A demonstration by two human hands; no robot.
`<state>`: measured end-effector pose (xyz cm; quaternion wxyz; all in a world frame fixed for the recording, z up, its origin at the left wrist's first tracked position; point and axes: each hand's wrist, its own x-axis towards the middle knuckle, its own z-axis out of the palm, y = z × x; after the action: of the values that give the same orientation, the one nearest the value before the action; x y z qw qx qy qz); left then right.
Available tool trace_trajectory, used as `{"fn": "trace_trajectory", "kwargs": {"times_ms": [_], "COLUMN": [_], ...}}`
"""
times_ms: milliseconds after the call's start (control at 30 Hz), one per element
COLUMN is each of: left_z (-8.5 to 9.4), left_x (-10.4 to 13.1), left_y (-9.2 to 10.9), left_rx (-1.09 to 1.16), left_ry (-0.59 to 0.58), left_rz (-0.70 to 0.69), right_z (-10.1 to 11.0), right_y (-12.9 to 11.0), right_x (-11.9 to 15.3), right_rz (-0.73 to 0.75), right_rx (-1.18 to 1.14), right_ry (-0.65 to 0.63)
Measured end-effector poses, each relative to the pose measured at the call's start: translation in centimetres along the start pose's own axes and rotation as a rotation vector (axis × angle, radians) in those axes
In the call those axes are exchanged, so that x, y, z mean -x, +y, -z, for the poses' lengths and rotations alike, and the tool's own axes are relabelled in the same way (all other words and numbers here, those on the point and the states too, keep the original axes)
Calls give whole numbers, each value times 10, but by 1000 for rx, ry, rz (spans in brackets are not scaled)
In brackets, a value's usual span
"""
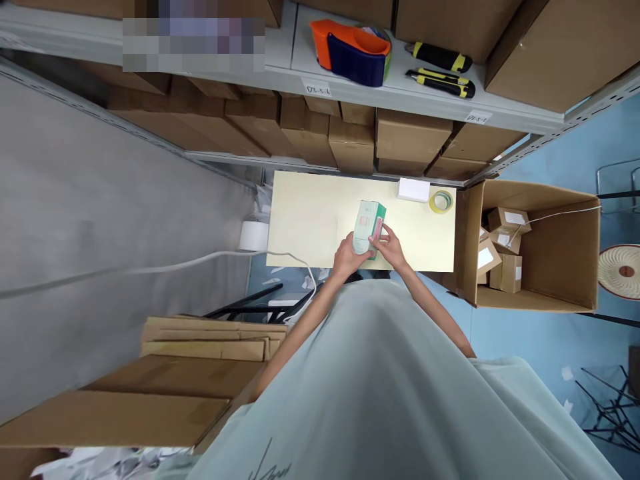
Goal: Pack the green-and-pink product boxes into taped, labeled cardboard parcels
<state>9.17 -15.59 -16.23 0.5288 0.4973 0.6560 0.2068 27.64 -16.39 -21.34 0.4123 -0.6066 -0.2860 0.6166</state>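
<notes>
A pale green product box (367, 223) with pink marks is held over the near edge of the cream table (305, 220). My left hand (347, 259) grips its lower left corner, fingers wrapped beneath. On the right side of the box, my right hand (390, 247) presses thumb and fingertips against it. Beyond the box lie a white box (414, 189) and a roll of clear tape (441, 201), both on the table.
Right of the table stands a large open carton (540, 297) with several small labelled boxes inside. An orange and navy tape dispenser (353, 53) and two utility knives (443, 70) lie on the shelf above. A white cable (200, 259) crosses at left. Flattened cardboard (200, 333) is stacked lower left.
</notes>
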Motion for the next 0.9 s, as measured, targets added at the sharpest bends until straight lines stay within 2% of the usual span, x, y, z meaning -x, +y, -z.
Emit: {"fn": "trace_trajectory", "kwargs": {"times_ms": [133, 200, 267, 333, 467, 633, 767, 900], "left_z": [15, 20, 21, 22, 24, 34, 62, 107], "left_x": [-2, -1, -2, -5, -13, -18, -32, -57], "left_y": [-9, -14, -20, -26, -35, -33, -31, -44], "left_rx": [496, 604, 607, 541, 262, -29, -110, 84], "left_ry": [-256, -326, -326, -255, 1, 171, 300, 324], "left_rz": [135, 142, 151, 159, 73, -36, -24, 24], "right_z": [12, 15, 15, 11, -7, -53, -102, -144], "right_y": [-9, -13, -16, -16, -12, -9, -12, -15], "right_x": [11, 15, 16, 12, -1, -24, -48, -78], "right_rz": [-41, -47, -38, -15, 9, -2, 22, 61], "right_rx": [-15, -52, -72, -53, 30, 70, 103, 106], "right_ry": [-21, -79, -113, -97, -28, -34, -60, -90]}}
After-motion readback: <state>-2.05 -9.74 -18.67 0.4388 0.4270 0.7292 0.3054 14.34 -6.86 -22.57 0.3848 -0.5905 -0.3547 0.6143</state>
